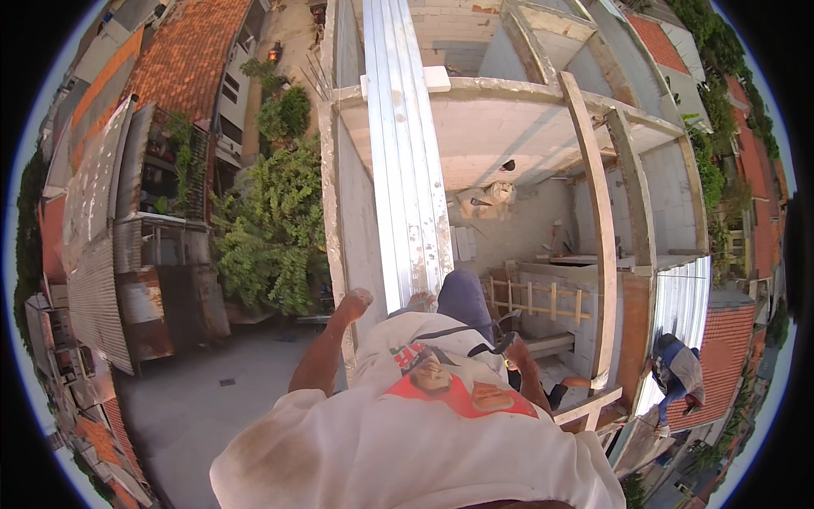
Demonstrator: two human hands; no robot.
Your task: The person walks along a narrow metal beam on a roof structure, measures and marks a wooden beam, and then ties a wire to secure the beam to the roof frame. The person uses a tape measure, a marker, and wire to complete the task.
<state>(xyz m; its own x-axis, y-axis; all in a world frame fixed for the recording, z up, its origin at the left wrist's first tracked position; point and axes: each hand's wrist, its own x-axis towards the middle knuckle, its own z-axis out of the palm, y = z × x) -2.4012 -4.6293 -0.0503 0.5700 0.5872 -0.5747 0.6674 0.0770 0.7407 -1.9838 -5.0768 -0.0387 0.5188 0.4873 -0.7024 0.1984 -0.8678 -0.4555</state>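
Note:
Out to the left of my body, my left hand (354,303) is closed like a fist in the air, near the top of a concrete wall, with nothing visible in it. At my right side, my right hand (517,349) is partly hidden by my shirt and closed around a thin black cord (471,327), which crosses the front of my body. Long silver metal sheets (405,161), ribbed and lying lengthwise, stretch away ahead of me; one bare foot (421,300) rests on their near end.
Concrete beams (475,87) and a long wooden beam (593,220) span open rooms far below. White blocks (437,79) lie beside the sheets. Left, there is a long drop to a grey yard (229,424) and a tree (275,220). Another person (678,373) crouches by metal roofing at right.

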